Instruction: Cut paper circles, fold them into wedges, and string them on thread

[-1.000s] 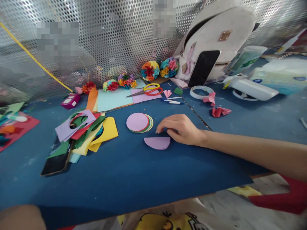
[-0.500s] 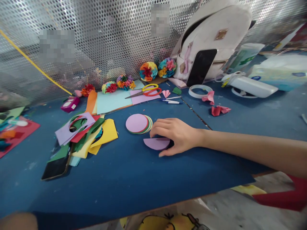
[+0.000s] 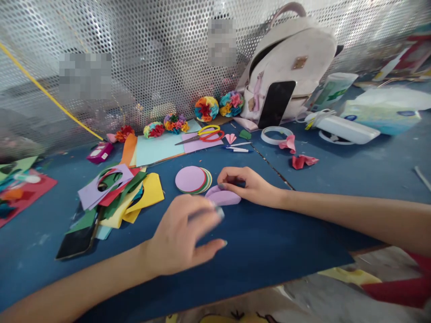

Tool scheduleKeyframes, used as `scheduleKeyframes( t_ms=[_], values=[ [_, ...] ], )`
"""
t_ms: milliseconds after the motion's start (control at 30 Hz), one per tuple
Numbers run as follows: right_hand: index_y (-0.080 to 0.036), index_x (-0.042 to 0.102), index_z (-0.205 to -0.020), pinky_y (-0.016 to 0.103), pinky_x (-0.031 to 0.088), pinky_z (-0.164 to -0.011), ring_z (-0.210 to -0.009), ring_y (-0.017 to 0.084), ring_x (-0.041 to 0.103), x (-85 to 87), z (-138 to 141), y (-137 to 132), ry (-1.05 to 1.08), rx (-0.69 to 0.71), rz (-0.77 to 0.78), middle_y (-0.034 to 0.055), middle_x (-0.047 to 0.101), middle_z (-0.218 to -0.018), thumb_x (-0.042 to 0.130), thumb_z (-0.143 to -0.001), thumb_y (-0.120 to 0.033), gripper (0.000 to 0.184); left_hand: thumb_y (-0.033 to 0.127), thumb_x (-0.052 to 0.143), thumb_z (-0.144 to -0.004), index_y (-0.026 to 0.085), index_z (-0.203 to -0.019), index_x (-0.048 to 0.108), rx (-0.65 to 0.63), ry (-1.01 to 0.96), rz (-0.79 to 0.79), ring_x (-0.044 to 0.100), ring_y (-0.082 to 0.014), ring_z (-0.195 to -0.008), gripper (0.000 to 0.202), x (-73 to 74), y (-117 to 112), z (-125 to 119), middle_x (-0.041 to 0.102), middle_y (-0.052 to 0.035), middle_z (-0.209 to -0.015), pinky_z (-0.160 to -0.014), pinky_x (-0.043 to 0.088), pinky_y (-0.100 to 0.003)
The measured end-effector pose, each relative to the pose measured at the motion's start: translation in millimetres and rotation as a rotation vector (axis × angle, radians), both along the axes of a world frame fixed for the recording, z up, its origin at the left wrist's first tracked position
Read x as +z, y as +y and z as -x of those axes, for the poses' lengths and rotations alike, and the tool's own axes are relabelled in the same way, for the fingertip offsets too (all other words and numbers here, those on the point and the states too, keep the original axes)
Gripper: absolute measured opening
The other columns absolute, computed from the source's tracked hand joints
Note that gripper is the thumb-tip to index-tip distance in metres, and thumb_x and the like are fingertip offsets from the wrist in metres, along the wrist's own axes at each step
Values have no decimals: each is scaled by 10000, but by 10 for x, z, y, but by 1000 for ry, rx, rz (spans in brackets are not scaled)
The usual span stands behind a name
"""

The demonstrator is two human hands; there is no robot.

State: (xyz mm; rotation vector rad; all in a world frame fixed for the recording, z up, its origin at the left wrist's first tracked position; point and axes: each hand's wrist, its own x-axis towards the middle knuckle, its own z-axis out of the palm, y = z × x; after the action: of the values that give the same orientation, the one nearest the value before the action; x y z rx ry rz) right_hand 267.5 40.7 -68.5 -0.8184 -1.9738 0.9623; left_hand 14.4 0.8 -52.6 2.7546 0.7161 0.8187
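A folded purple paper circle is pinched between the thumb and fingers of my right hand, low over the blue table. Its fold stands partly raised, the two layers a little apart. My left hand hovers in front and to the left of it, blurred, thumb and fingers spread, with nothing in it. Just behind the folded paper lies a stack of paper circles, purple on top, with red, green and pale edges showing beneath.
Left lie cut-out paper scraps and a dark phone. Scissors rest on coloured sheets at the back. Paper pompoms, a white backpack, another phone and a tape roll stand behind.
My left hand has come in from the lower left corner toward the middle. My right hand has closed on the folded purple circle, lifting its fold. The view has tilted slightly.
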Motion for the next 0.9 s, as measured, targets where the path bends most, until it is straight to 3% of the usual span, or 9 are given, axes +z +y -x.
scheduleKeyframes(
  t_ms=[67, 133, 200, 267, 367, 467, 533, 633, 900],
  values=[
    [-167, 590, -883, 216, 397, -578, -624, 95, 475, 3, 17, -24, 42, 24, 73, -23, 555, -745, 570, -1015, -337, 217, 466, 700, -961, 213, -1439, 418, 68, -177, 186, 639, -232, -1030, 609, -55, 54, -15, 576, -133, -1247, -877, 592, -391],
    [-166, 589, -891, 212, 379, -560, -603, 89, 451, -6, 26, -51, 32, 65, 90, -33, 532, -723, 563, -1013, -316, 195, 431, 755, -924, 239, -1417, 394, 108, -316, 507, 624, -167, -864, 641, -79, 104, -41, 568, -76, -1158, -733, 567, -301],
    [-167, 593, -900, 213, 364, -553, -584, 87, 431, -20, 24, -75, -19, 111, 70, -46, 519, -691, 570, -1003, -284, 157, 393, 774, -908, 229, -1287, 509, 104, -317, 792, 581, -121, -737, 491, -72, 133, -73, 593, -16, -1009, -643, 497, -243],
    [-167, 598, -897, 218, 355, -557, -580, 88, 422, -26, 15, -89, -70, 142, 28, -48, 521, -677, 570, -1005, -284, 162, 378, 770, -901, 187, -1025, 623, 114, -274, 933, 527, -100, -653, 271, -50, 141, -104, 586, 23, -811, -598, 425, -220],
    [-155, 609, -895, 233, 387, -610, -639, 102, 468, -8, -6, -89, -64, 162, -14, -9, 574, -744, 446, -1084, -406, 354, 401, 733, -912, 166, -768, 609, 158, -305, 1014, 461, -77, -552, 302, -27, 145, -135, 548, 41, -643, -535, 366, -206],
    [-139, 631, -930, 247, 429, -656, -713, 124, 527, 17, -19, -76, 5, 172, -17, 30, 617, -822, 332, -1097, -582, 560, 457, 751, -900, 169, -783, 601, 185, -395, 1097, 504, -72, -481, 345, -30, 157, -141, 605, 39, -604, -495, 391, -193],
    [-137, 641, -975, 240, 437, -617, -677, 126, 556, 19, -19, -70, 4, 179, 27, 23, 635, -797, 423, -1052, -645, 559, 502, 746, -905, 177, -802, 576, 191, -452, 1128, 569, -84, -461, 381, -38, 166, -139, 667, 22, -615, -484, 417, -190],
    [-150, 631, -981, 220, 446, -546, -575, 116, 591, 4, -7, -71, -48, 177, 153, -2, 664, -709, 575, -1013, -568, 423, 557, 696, -932, 189, -833, 531, 172, -500, 1149, 666, -123, -483, 415, -46, 171, -141, 749, -25, -694, -469, 445, -196],
    [-180, 571, -808, 193, 388, -468, -446, 80, 488, -21, 27, -77, -54, 139, 186, -57, 571, -534, 535, -1043, -440, 352, 465, 661, -972, 165, -1027, 594, 96, -427, 1190, 776, -179, -647, 312, -57, 157, -147, 818, -98, -882, -544, 512, -206]
  ],
)
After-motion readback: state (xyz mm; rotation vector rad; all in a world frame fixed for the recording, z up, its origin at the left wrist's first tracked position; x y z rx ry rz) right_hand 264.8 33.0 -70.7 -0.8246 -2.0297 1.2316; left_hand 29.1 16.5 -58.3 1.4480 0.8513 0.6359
